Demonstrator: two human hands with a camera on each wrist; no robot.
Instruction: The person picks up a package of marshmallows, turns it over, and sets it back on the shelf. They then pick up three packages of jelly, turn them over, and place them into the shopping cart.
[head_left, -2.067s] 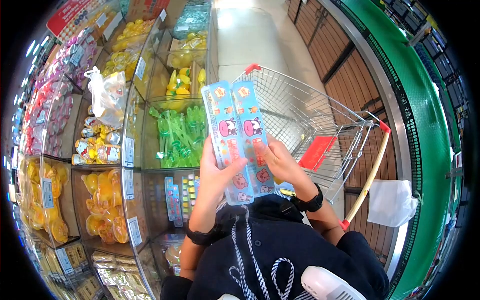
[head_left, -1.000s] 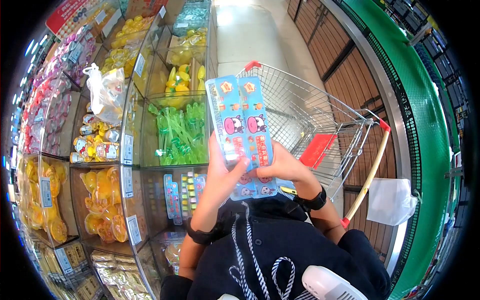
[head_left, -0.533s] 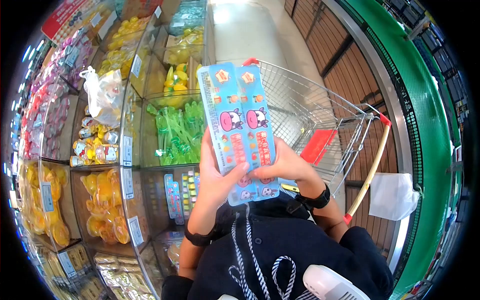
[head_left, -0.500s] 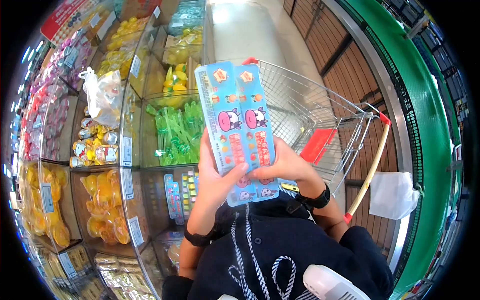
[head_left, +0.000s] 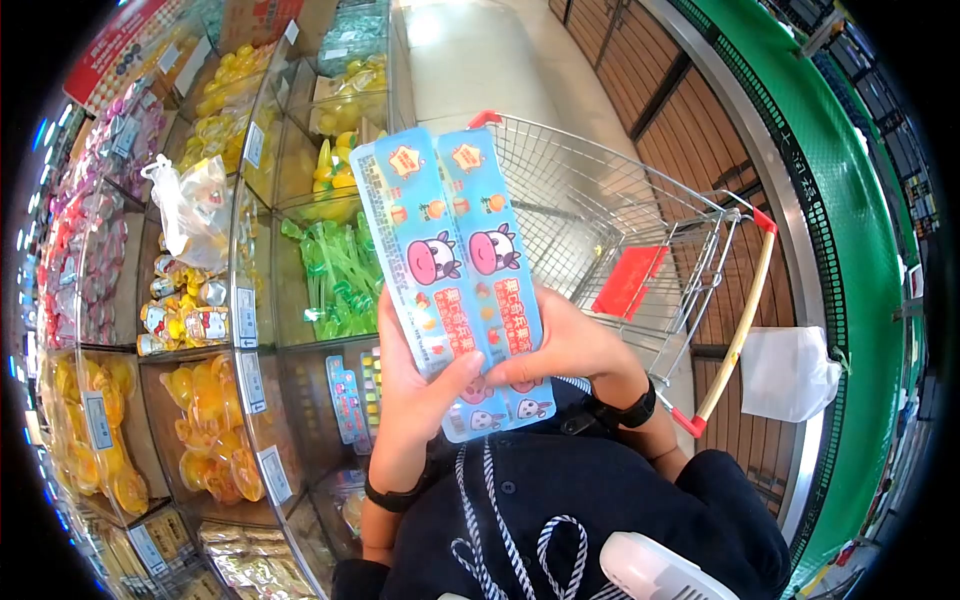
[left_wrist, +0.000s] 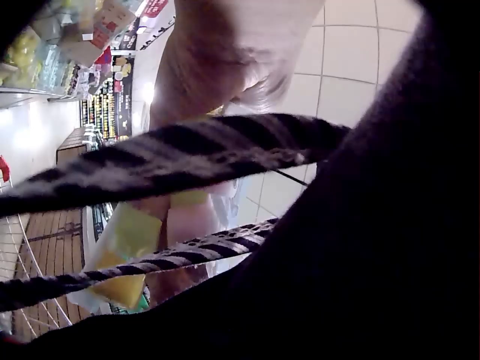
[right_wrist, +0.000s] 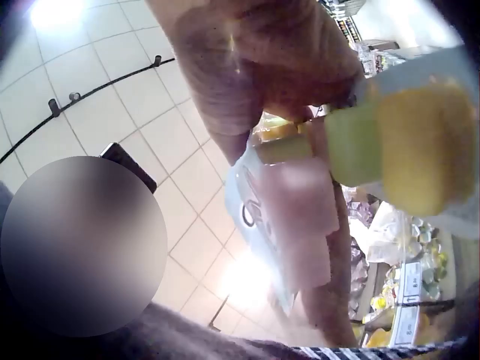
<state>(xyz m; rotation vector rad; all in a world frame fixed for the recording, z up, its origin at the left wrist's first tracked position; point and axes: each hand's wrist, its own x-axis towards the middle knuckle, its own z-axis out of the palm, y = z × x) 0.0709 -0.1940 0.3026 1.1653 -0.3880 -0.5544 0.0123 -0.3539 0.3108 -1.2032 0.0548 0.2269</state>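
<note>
Two long blue strips of jelly cups, a left strip and a right strip, stand side by side in front of the body, printed with cow faces and red lettering. My left hand grips the left strip near its lower end, thumb across the front and fingers hidden behind. From the other side my right hand holds the right strip the same way, thumb tip close to the left one. In the right wrist view a pink cup, a green cup and an orange cup bulge from the backs.
A wire shopping cart with a yellow handle stands ahead to the right. Clear bins on the left hold green bottle-like packs and orange packs. A white plastic bag hangs at the right, and another bag lies over the bins.
Both hands first shift the strips and the right thumb slides lower on them. The strips then come closer to the head camera and move left and tilt slightly, still held together.
</note>
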